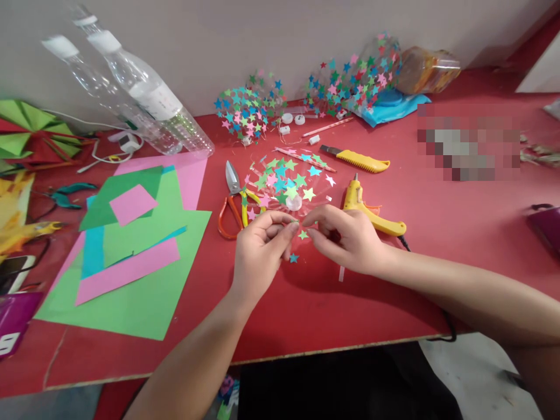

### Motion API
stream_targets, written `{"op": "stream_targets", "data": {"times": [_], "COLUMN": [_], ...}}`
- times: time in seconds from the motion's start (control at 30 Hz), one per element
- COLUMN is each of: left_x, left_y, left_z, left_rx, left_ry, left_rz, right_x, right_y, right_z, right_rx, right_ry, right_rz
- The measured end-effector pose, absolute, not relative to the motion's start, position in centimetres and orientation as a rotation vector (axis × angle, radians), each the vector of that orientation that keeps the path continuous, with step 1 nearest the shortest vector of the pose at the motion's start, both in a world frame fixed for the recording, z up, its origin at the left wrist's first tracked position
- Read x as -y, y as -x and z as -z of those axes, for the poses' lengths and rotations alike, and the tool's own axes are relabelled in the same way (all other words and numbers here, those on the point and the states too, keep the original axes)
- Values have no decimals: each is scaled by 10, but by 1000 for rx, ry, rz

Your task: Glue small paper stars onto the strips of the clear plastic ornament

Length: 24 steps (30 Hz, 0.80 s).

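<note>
Over the middle of the red table, my left hand [265, 242] pinches a tiny green paper star [296, 221] between thumb and forefinger; most of it is hidden by the fingertips. My right hand [347, 236] is close beside it, forefinger and thumb a little apart, with nothing visible between them. Just beyond both hands sits a clear plastic piece [294, 202] with many coloured stars on and around it. A light green star [303, 235] and a blue star [294, 258] lie below the fingertips. A yellow glue gun [356, 201] rests beyond my right hand.
Red-handled scissors [231, 201] and a yellow cutter knife [363, 160] lie nearby. Coloured paper sheets [144, 309] cover the left side. Plastic bottles [144, 87] lean on the wall, near star-covered clear balls [245, 114]. A blue packet [394, 111] lies at the back right.
</note>
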<state>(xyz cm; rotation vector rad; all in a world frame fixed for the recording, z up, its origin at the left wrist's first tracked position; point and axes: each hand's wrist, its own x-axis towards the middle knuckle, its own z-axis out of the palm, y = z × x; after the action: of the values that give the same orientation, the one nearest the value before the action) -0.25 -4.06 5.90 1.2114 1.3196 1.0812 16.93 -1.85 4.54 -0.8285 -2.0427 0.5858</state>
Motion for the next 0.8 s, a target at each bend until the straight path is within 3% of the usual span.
{"op": "stream_targets", "data": {"times": [0.8], "left_x": [38], "left_y": [6], "left_z": [-54], "left_rx": [-1301], "left_ry": [-1283], "left_rz": [-1060], "right_x": [19], "right_y": [-170], "right_z": [-42], "right_rx": [2081], "right_ry": [770], "right_rz": [-562]}}
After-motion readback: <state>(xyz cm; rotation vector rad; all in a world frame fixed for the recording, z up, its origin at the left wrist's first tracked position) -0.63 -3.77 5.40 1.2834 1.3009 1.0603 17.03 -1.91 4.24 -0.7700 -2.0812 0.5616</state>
